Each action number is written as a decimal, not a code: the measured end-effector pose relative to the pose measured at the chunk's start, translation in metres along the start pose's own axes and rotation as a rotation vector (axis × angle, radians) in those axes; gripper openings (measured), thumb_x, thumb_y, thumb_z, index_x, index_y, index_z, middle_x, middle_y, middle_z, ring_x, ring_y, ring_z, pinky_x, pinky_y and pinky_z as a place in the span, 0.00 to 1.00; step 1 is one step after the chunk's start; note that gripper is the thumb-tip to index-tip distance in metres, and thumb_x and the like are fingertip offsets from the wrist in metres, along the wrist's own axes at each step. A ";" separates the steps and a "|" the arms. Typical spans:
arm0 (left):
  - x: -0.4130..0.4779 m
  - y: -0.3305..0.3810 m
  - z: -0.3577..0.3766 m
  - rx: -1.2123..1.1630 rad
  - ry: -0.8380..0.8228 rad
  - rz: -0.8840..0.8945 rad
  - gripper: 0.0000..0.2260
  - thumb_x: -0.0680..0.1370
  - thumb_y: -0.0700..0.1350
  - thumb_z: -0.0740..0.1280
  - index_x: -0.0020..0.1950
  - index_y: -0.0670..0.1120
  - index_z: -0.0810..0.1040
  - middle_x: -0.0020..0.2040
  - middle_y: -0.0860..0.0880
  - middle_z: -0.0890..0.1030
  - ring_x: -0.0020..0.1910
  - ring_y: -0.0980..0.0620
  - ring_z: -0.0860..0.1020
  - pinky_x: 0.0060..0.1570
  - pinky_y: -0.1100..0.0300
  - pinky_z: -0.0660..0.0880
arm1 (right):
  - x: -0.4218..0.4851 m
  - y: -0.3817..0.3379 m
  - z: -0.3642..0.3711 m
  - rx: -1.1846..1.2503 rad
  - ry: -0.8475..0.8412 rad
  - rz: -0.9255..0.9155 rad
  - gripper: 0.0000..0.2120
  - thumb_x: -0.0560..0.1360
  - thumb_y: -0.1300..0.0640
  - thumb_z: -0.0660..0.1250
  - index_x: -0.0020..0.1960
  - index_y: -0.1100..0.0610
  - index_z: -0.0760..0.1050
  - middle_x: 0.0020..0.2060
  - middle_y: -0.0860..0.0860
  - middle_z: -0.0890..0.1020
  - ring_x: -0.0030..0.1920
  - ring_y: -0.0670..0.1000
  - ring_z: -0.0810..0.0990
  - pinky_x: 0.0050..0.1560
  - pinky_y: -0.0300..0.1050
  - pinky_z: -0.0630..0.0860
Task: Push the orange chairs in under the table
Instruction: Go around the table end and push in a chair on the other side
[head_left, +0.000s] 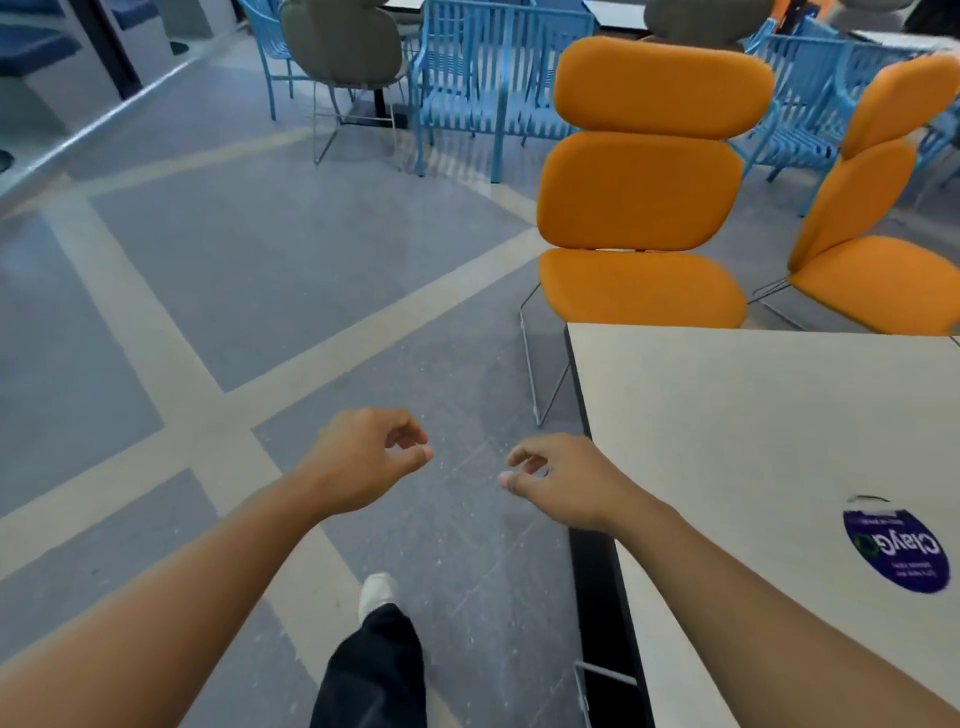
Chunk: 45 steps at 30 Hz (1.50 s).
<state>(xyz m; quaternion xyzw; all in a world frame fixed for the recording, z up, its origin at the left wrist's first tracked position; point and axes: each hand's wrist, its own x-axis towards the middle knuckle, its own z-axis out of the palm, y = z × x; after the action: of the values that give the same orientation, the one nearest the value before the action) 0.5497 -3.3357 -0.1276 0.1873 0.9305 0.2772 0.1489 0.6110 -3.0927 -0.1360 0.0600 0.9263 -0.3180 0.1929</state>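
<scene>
We are walking along the edge of the worktop, a pale, matte, wood-grain slab with a dark edge and a round purple sticker near our side. Our left hand and right hand hang over the floor beside its corner, both empty, fingers loosely curled, thumbs near the forefingers, probably because nothing is within reach yet. The 2 orange chairs sit at the worktop's far edge: the nearer chair faces it with its seat just short of the top, the other chair stands angled further along that edge. Each has rounded, padded fabric cushions stacked on thin wire legs, so we judge them light enough to slide on the smooth speckled floor.
</scene>
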 end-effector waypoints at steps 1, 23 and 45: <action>0.023 -0.013 -0.008 -0.001 -0.008 0.010 0.09 0.77 0.55 0.68 0.52 0.52 0.81 0.49 0.56 0.82 0.51 0.57 0.78 0.54 0.58 0.74 | 0.022 -0.007 -0.004 0.002 0.002 0.017 0.17 0.77 0.41 0.68 0.60 0.48 0.80 0.54 0.46 0.82 0.53 0.48 0.80 0.58 0.50 0.77; 0.444 -0.133 -0.187 0.022 -0.108 0.182 0.06 0.76 0.56 0.68 0.49 0.56 0.79 0.47 0.59 0.82 0.50 0.58 0.78 0.53 0.58 0.74 | 0.397 -0.097 -0.156 0.095 0.183 0.239 0.20 0.80 0.44 0.66 0.69 0.51 0.74 0.65 0.49 0.77 0.59 0.50 0.74 0.58 0.49 0.73; 0.914 -0.166 -0.306 0.119 -0.210 0.301 0.10 0.76 0.54 0.69 0.55 0.53 0.80 0.49 0.56 0.81 0.50 0.56 0.78 0.48 0.61 0.70 | 0.807 -0.109 -0.332 0.177 0.235 0.342 0.26 0.80 0.44 0.66 0.76 0.48 0.67 0.72 0.51 0.71 0.70 0.56 0.71 0.67 0.55 0.72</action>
<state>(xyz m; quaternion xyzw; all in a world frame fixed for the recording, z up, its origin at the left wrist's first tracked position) -0.4201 -3.2108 -0.1353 0.3605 0.8862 0.2198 0.1906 -0.2614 -2.9853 -0.1536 0.2694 0.8872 -0.3517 0.1285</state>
